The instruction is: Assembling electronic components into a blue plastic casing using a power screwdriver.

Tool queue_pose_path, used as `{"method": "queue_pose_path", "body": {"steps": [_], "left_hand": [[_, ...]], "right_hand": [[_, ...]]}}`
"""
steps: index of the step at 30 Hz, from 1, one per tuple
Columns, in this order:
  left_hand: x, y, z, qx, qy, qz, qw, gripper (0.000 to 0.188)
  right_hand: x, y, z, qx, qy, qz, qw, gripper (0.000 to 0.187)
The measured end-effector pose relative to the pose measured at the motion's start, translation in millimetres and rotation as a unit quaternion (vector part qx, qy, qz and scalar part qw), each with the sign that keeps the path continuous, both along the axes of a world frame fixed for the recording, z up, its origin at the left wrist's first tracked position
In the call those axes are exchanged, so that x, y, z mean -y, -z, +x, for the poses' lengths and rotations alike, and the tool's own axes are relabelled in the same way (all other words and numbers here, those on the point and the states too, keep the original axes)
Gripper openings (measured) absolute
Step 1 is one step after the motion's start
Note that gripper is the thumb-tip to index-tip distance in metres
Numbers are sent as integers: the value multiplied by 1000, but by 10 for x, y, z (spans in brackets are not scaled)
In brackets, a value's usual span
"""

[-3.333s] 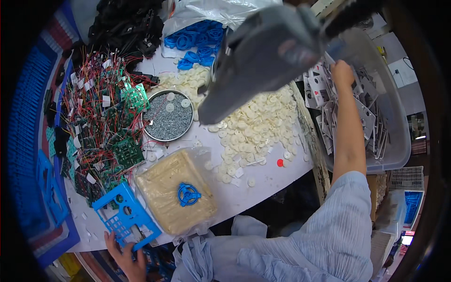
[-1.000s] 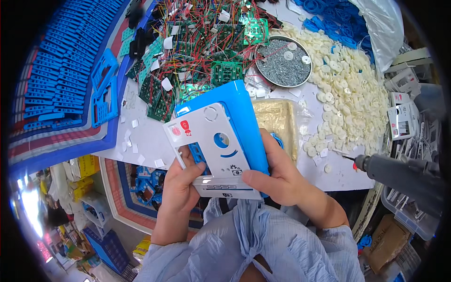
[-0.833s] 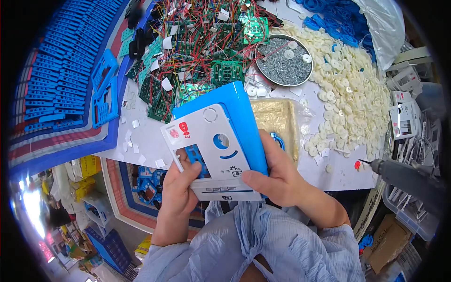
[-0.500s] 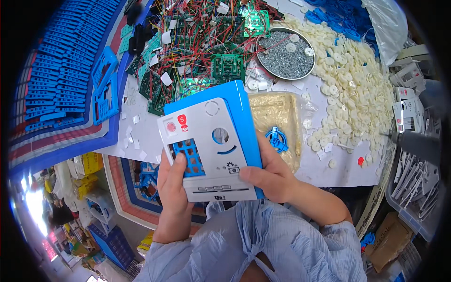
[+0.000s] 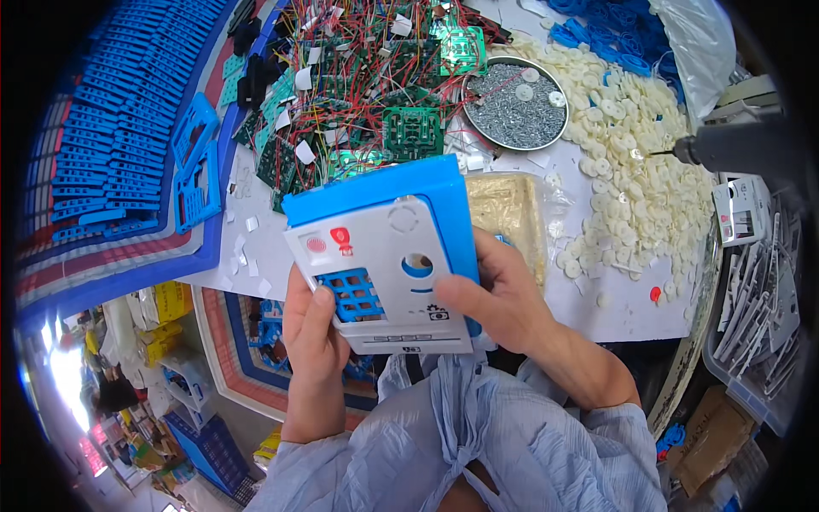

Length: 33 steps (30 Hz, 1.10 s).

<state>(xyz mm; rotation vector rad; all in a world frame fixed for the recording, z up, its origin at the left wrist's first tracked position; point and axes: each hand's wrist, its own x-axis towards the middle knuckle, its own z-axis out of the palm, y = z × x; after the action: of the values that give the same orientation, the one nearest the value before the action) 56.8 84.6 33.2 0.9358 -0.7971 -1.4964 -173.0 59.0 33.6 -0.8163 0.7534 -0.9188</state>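
Note:
Between my two hands is a white plastic panel [image 5: 388, 260] with cut-outs and printed red and black symbols, lying over a larger blue plastic casing [image 5: 375, 182]. My left hand [image 5: 316, 337] is closed on the lower left side, its thumb resting beside the rectangular cut-out. A blue grid shows through that opening. Round the right edge wraps my right hand [image 5: 516, 303], its thumb on the white face near the round hole and curved slot. The fingers behind the casing are mostly hidden. Beyond it lies a gold-brown wrapped block [image 5: 512, 205], partly covered.
Wired green circuit boards [image 5: 413, 130] are heaped at the back. Beside them are a round dish [image 5: 519, 148] of small screws and a spread of cream discs [image 5: 636, 158]. A dark power screwdriver [image 5: 734, 152] juts in from the right. Blue frames [image 5: 124, 119] are stacked left.
The panel and casing have tilted and dropped slightly, now covering most of the blue ring on the block. My right thumb has moved up towards the curved slot. The screwdriver has shifted farther away.

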Motion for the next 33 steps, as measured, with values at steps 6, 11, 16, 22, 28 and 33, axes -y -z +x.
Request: {"method": "queue_pose_path", "body": {"steps": [6, 11, 16, 22, 28, 33], "left_hand": [[-60, 21, -78, 112, -36, -31, 993, 62], [-130, 75, -83, 108, -61, -20, 992, 62], [-132, 45, -108, 135, -59, -35, 989, 59], [-122, 21, 6, 197, -95, -4, 976, 56], [-54, -16, -14, 136, -100, 10, 986, 53], [-32, 32, 30, 124, -99, 36, 987, 55]], "right_hand": [[-20, 114, 177, -14, 68, -77, 995, 40], [-46, 124, 224, -33, 84, -113, 989, 37], [-39, 100, 238, -30, 73, -89, 993, 36], [107, 0, 93, 132, -66, 102, 984, 45], [102, 159, 10, 132, -122, 19, 984, 59], [103, 105, 24, 151, -112, 22, 982, 58]]}}
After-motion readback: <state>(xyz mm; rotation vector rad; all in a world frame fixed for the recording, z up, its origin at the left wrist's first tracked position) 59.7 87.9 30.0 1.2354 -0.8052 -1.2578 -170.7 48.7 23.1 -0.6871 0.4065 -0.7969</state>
